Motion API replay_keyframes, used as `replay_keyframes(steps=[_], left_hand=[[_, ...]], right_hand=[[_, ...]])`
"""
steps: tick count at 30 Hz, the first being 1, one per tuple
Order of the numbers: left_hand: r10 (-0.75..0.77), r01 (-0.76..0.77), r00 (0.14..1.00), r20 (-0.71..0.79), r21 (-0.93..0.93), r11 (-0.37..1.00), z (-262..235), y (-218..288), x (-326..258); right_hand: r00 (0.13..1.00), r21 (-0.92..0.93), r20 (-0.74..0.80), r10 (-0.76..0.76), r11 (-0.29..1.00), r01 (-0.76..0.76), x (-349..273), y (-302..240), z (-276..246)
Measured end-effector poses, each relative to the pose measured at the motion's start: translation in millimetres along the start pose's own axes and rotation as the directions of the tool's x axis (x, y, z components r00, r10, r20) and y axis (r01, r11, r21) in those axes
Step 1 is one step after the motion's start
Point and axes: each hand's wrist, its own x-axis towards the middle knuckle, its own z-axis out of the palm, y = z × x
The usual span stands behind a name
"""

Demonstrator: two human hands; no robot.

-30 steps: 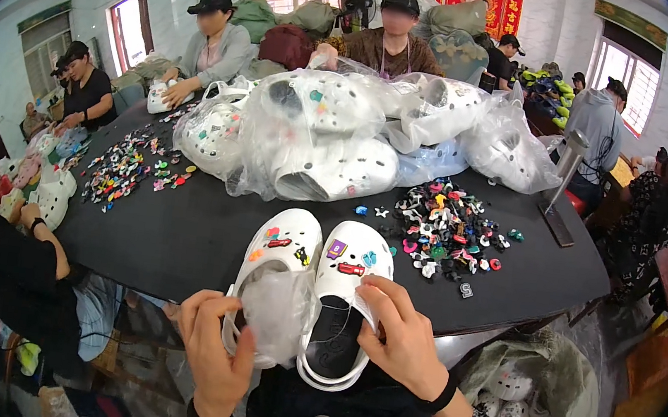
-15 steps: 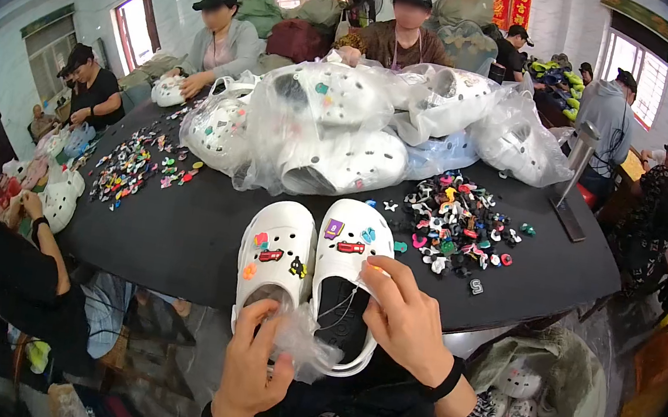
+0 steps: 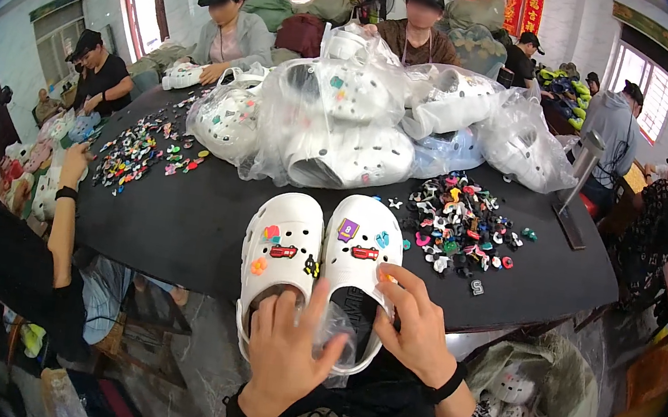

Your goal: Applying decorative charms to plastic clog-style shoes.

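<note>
Two white clogs (image 3: pixel 286 228) stand side by side at the near table edge, toes pointing away. Small colourful charms sit on their uppers, among them a red car charm (image 3: pixel 363 253) and a purple charm (image 3: pixel 347 229). My left hand (image 3: pixel 282 360) reaches into the left clog's opening, index finger and thumb spread; its other fingertips are hidden inside. Beside that thumb is crumpled clear plastic (image 3: pixel 339 326), partly over the right clog's opening. My right hand (image 3: pixel 417 327) grips the right clog's outer rim, thumb at the opening, fingers by an orange charm.
Bagged white clogs (image 3: pixel 349 156) are heaped across the table's middle. Loose charms (image 3: pixel 465 225) form a pile at right, another charm pile (image 3: pixel 140 156) at left. A metal stand (image 3: pixel 577 188) rises near the right edge. A sack (image 3: pixel 581 372) holding clogs stands lower right. Several people work around.
My left hand has moved from the crumpled plastic into the left clog's opening, its fingers spreading. The plastic now lies more to the right. My right hand stays on the right clog.
</note>
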Motion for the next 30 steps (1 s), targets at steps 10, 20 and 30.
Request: replay_keyframes(steps=[10, 20, 30], left_hand=[[0.026, -0.027, 1.000, 0.011, 0.084, 0.996, 14.1, 3.3, -14.6], [0.001, 0.000, 0.999, 0.033, -0.015, 1.000, 11.6, 2.7, -2.1], [0.011, -0.011, 1.000, -0.002, 0.027, 1.000, 13.8, -1.4, -8.6]], right_hand=[[0.999, 0.139, 0.012, -0.047, 0.989, 0.045, -9.1, 8.0, 2.2], [0.995, 0.280, 0.078, 0.066, 0.956, -0.085, 21.7, 3.0, -52.8], [0.777, 0.077, 0.331, -0.536, 0.836, 0.543, 141.8, -33.4, 13.4]])
